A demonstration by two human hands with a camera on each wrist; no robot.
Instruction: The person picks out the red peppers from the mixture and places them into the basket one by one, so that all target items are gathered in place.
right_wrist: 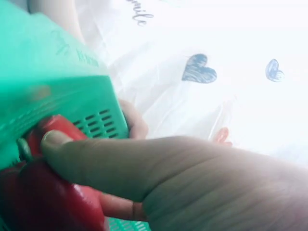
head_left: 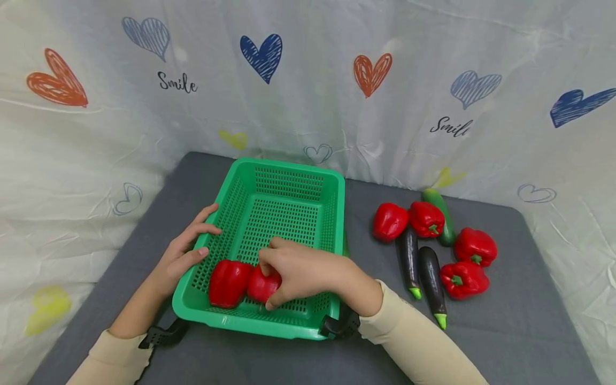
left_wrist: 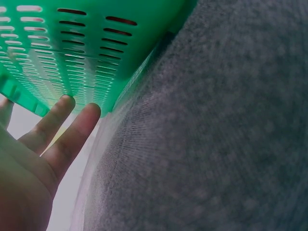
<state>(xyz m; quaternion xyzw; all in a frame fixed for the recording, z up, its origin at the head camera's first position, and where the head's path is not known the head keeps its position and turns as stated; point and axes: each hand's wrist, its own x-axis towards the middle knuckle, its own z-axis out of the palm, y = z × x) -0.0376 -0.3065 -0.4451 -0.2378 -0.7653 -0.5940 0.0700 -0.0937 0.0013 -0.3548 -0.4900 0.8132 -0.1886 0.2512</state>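
In the head view a green plastic basket (head_left: pixel 298 166) with slotted walls stands on the grey cloth. My right hand (head_left: pixel 308 270) reaches over its right side and grips a red bell pepper (head_left: pixel 262 286) low in the near part. Thumb and fingers lie on either side of that pepper (right_wrist: pixel 53 199) in the right wrist view. Another red bell pepper (head_left: pixel 228 283) sits against it on the left, inside the basket. My left hand (head_left: pixel 180 256) rests at the basket's left rim, fingers extended. Two of its straight fingers (left_wrist: pixel 79 125) touch the outer wall in the left wrist view.
To the basket's right lie several more red bell peppers (head_left: pixel 474 247), two dark eggplants (head_left: pixel 430 278) and a green cucumber (head_left: pixel 440 214). Something green peeks out beside the basket's right wall. A white curtain (head_left: pixel 308 96) printed with hearts hangs behind the grey table (head_left: pixel 520 310).
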